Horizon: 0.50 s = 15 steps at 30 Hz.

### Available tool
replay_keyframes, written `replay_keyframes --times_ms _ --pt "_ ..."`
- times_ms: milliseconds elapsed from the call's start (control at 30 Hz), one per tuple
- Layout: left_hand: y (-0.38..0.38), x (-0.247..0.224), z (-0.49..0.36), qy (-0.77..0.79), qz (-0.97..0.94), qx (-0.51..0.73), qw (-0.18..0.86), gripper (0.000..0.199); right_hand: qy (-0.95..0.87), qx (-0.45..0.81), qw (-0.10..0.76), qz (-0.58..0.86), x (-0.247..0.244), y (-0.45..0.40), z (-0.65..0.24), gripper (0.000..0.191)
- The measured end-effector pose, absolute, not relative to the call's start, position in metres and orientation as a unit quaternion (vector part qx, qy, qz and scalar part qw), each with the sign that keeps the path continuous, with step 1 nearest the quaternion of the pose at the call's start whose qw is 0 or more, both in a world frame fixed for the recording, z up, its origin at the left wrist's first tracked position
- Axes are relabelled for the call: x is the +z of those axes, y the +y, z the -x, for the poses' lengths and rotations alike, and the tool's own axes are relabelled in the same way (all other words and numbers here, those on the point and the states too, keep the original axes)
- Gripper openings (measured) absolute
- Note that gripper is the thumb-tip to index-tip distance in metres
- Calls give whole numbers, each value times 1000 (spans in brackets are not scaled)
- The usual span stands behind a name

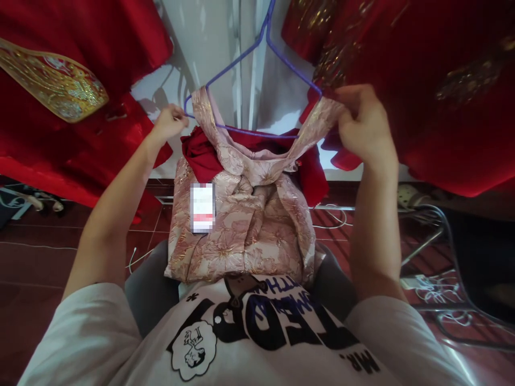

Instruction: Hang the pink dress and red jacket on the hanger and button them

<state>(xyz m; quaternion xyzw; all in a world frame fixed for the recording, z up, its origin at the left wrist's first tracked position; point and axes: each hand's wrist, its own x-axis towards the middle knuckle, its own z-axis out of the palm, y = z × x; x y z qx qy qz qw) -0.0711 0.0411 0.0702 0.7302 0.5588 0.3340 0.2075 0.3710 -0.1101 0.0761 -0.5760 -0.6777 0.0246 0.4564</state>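
A pink-and-gold brocade dress point(245, 236) lies bunched over my lap, its straps raised towards a purple hanger point(237, 61). One strap point(204, 110) is looped over the hanger's left arm. My left hand point(171, 123) pinches the hanger's left end, just outside that strap. On the other side, my right hand point(364, 126) is closed on the right strap point(322, 120) by the hanger's right end, its fingertips partly hidden. Dark red cloth point(201, 155) shows behind the neckline. A phone point(203, 209) with a blurred screen rests on the dress.
Red garments with gold embroidery hang at left point(76, 88) and right point(454, 107). A pale wall or door point(273, 86) stands behind the hanger. At right are a black chair with a metal frame point(446, 225) and coiled white cables point(434, 289) near the red tiled floor point(44, 262).
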Motion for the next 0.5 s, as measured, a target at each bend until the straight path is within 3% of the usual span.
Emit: replay_keyframes --times_ms 133,300,367,500 --pt "23 47 67 498 -733 330 326 60 -642 -12 484 595 91 -129 -363 41" --pt "14 47 69 492 -709 367 347 89 -632 62 545 547 99 -131 -359 21" --pt "16 49 73 510 -705 365 331 80 -625 76 564 534 97 -126 -352 20" --pt "22 53 66 556 -666 392 306 38 -626 42 568 532 87 -106 -335 27"
